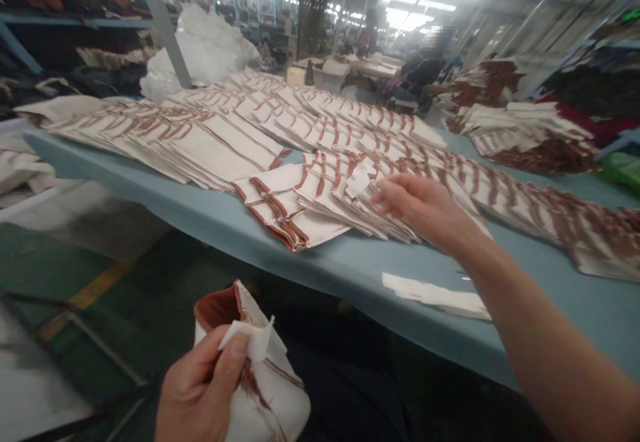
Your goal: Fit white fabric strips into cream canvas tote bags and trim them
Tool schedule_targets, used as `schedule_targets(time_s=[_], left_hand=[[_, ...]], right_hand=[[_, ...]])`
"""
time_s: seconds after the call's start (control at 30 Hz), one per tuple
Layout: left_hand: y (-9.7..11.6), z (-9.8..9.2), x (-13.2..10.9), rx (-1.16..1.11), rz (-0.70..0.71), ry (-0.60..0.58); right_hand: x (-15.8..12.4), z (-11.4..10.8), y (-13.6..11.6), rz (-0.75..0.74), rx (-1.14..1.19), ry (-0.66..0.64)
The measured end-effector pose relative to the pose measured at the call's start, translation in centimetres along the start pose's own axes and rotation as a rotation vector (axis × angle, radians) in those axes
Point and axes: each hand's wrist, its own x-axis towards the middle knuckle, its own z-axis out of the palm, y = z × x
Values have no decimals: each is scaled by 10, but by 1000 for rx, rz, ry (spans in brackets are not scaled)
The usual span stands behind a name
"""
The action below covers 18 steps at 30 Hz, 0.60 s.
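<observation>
My left hand (207, 379) is closed in front of my lap. It grips a cream fabric pouch (285, 409) with a reddish-brown lining, its mouth facing up. Pinched under the thumb at the pouch's edge is a small white strip (257, 340). Over the table, my right hand (417, 205) has its fingers drawn together, with a small white scrap (359, 179) at the fingertips. Just below that scrap lies a row of overlapping cream pieces with brown trim (330, 195). At the row's near end, a folded piece (280, 212) shows brown edges.
The blue-covered table (345, 262) carries several more rows of cream pieces (210, 139). White strips (435, 295) lie near its front edge. A clear plastic bag (205, 42) and a metal post (163, 25) stand behind on the left; piled fabric (530, 129) sits at right. A person (425, 65) is farther back.
</observation>
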Motion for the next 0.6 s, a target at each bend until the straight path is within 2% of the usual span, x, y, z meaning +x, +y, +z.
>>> schedule_targets(time_s=[0.07, 0.13, 0.17, 0.27, 0.3, 0.4, 0.47, 0.6], left_hand=[[3, -1, 1, 51, 14, 37], [3, 1, 0, 104, 90, 42], [2, 2, 0, 131, 158, 12], [2, 8, -5, 171, 492, -158], [2, 12, -6, 157, 616, -214], [4, 24, -14, 88, 887, -296], [3, 32, -19, 86, 953, -283], [-7, 39, -26, 119, 975, -267]], right_hand=[[-56, 29, -2, 101, 442, -385], [-107, 67, -2, 317, 750, -722], [-128, 87, -2, 406, 863, -826], [-164, 137, -2, 563, 1148, -940], [-168, 148, -3, 599, 1225, -929], [-168, 160, -6, 696, 1381, -644], [-165, 158, -10, 730, 1415, -459], [-159, 143, -17, 632, 1368, -307]])
